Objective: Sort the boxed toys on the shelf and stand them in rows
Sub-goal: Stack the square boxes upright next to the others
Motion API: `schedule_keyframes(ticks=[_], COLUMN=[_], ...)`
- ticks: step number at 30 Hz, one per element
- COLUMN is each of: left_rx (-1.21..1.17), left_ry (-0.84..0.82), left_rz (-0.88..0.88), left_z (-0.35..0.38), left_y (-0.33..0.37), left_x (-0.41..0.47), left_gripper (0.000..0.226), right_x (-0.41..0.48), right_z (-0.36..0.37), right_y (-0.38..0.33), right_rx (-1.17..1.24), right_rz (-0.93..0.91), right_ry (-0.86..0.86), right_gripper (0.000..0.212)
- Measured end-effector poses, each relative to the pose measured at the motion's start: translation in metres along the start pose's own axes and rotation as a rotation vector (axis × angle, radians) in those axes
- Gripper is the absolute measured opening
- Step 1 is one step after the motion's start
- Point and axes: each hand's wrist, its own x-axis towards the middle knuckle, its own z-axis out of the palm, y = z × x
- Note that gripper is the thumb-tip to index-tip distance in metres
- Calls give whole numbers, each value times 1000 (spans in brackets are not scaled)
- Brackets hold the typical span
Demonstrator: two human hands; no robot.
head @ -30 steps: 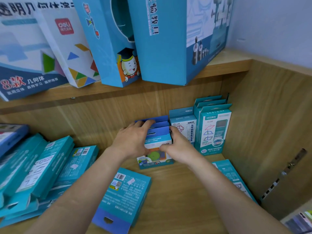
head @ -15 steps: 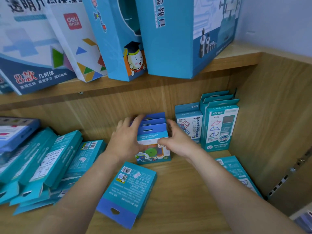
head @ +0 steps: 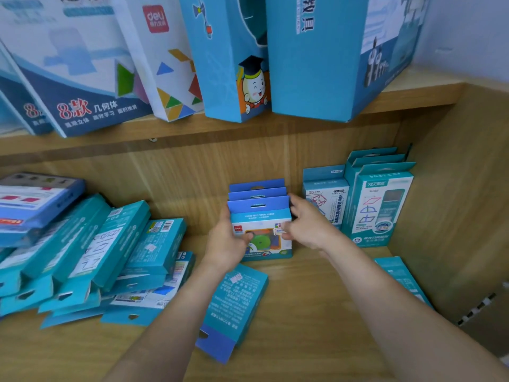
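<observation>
Three small blue-topped toy boxes (head: 259, 208) stand upright, one behind another, at the back of the lower shelf (head: 303, 326). My left hand (head: 227, 244) grips the left side of the front box, thumb on its face. My right hand (head: 308, 227) grips the right side, fingers curled round the edge. Just to the right stand taller teal boxes (head: 381, 205) in rows. A teal box (head: 237, 307) lies flat, back side up, under my left wrist. Another flat teal box (head: 396, 277) lies by the right wall.
A heap of teal boxes (head: 91, 260) lies tumbled at the left of the lower shelf. Large boxes (head: 316, 56) stand on the upper shelf (head: 220, 128). A wooden side wall (head: 454, 216) closes the right side.
Both hands have slid from the tops and backs of the stacked boxes down to the sides of the front box. The camera has tilted, showing more of the shelf.
</observation>
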Motion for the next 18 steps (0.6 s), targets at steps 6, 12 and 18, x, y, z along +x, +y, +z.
schedule_keyframes(ticks=[6, 12, 18], left_rx=[-57, 375, 479], left_ry=[-36, 229, -356], left_rz=[-28, 458, 723], left_z=[-1, -4, 65], left_y=[1, 27, 49], left_x=[-4, -42, -88], left_gripper=[85, 80, 48], right_x=[-18, -80, -122], right_z=[-8, -56, -85], right_y=[-11, 2, 42], right_rx=[-164, -517, -697], right_rz=[0, -86, 141], right_ry=[-6, 112, 47], right_gripper=[58, 59, 49])
